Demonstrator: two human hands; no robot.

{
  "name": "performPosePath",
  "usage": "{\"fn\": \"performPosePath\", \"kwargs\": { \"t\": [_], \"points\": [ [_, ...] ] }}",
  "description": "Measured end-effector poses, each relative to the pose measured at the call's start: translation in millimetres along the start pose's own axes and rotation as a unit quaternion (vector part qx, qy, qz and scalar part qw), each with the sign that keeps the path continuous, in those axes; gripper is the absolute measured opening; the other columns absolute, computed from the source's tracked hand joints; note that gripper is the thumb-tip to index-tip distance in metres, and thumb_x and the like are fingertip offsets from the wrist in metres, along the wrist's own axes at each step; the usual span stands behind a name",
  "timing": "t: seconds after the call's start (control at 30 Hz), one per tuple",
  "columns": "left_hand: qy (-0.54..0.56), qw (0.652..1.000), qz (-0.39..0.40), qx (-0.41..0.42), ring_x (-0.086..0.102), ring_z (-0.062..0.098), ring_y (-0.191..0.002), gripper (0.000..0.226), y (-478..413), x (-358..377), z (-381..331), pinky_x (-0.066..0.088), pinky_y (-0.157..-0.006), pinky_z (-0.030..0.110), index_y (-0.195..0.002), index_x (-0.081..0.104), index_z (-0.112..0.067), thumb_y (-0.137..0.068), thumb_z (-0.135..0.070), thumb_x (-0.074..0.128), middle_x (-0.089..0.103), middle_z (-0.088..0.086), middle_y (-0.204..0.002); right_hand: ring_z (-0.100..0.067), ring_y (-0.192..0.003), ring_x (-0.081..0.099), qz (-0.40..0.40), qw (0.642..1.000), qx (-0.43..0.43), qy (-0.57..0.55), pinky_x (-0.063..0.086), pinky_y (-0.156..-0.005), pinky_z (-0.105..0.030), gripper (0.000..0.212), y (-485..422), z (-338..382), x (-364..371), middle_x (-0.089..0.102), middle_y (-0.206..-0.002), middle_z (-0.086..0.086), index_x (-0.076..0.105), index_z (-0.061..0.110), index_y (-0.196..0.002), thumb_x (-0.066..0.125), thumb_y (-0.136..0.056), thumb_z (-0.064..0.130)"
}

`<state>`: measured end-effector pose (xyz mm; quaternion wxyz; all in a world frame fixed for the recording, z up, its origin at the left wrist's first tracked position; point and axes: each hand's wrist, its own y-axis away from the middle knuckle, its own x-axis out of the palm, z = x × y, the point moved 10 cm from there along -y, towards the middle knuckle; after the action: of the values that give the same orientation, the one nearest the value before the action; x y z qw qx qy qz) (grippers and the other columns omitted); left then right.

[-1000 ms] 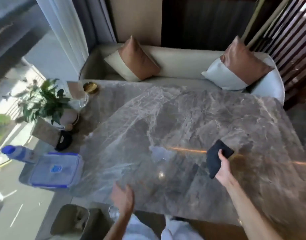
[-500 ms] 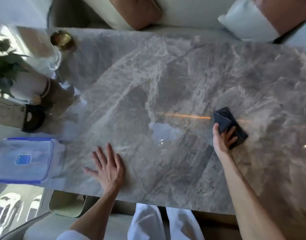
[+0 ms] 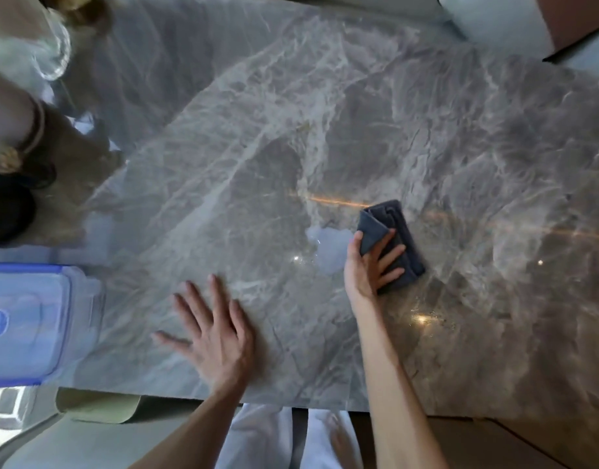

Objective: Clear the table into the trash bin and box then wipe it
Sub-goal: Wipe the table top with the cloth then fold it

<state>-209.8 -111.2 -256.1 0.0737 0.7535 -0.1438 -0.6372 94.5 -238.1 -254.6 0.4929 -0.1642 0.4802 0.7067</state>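
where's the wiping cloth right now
In the head view the folded dark blue cloth lies on the marble table, right of centre, pressed under the right hand, with a pale reflection just to its left.

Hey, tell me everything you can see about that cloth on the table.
The cloth is dark blue-grey, soft-looking fabric, folded into a thick oblong pad, with layered edges showing at its far end. It lies flat on the marble table, right of centre and angled diagonally. The right hand presses on it with spread, straight fingers, covering much of its near half.
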Motion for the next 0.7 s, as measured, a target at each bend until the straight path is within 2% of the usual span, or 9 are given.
{"fn": "performPosePath", "kwargs": {
  "t": [0.23,0.37,0.5,0.6,0.7],
  "points": [
    [0.016,1.000,0.003,0.006,-0.009,0.022,-0.152,0.058,1,-2,-2,-0.007,-0.112,0.071,-0.151,-0.003,-0.043,-0.097,-0.048,0.016,-0.005,0.000,-0.164,-0.023,-0.149,-0.023,0.028,0.999,-0.006,0.014,-0.012,-0.120,-0.054,0.091,34,28,47,-0.015,-0.164,-0.009,-0.009,0.024,-0.155,0.017,-0.081,0.069],
    [0.018,1.000,0.003,0.005,-0.012,0.022,-0.151,0.057,1,-1,-2,-0.006,-0.112,0.071,-0.151,-0.004,-0.043,-0.098,-0.049,0.014,-0.008,-0.001,-0.164,-0.022,-0.147,-0.030,0.027,1.000,-0.013,0.000,-0.018,-0.118,-0.053,0.081,38,37,53,-0.022,-0.162,-0.008,-0.015,0.023,-0.153,0.025,-0.095,0.062],
    [0.020,1.000,0.001,0.004,-0.012,0.022,-0.151,0.056,1,0,-2,-0.004,-0.112,0.071,-0.151,-0.004,-0.043,-0.098,-0.048,0.014,-0.008,-0.001,-0.164,-0.025,-0.147,-0.030,0.031,0.999,-0.008,0.001,-0.018,-0.117,-0.055,0.086,40,40,58,-0.023,-0.162,-0.006,-0.017,0.021,-0.153,0.019,-0.090,0.067],
    [0.019,1.000,-0.009,0.005,-0.011,0.022,-0.151,0.056,1,0,-1,-0.004,-0.112,0.072,-0.152,-0.003,-0.042,-0.099,-0.047,0.014,-0.007,0.000,-0.164,-0.023,-0.146,-0.031,0.025,0.999,-0.020,0.034,-0.022,-0.115,-0.054,0.080,44,46,62,-0.022,-0.162,-0.004,-0.015,0.018,-0.153,0.020,-0.096,0.062],
    [0.019,1.000,-0.018,0.005,-0.009,0.023,-0.152,0.056,1,-1,0,-0.002,-0.112,0.072,-0.152,-0.003,-0.041,-0.099,-0.047,0.015,-0.005,0.000,-0.164,-0.025,-0.146,-0.030,0.018,0.996,-0.038,0.079,-0.022,-0.114,-0.057,0.075,51,53,70,-0.021,-0.163,0.000,-0.005,0.016,-0.154,0.018,-0.097,0.059]
  ]
}}
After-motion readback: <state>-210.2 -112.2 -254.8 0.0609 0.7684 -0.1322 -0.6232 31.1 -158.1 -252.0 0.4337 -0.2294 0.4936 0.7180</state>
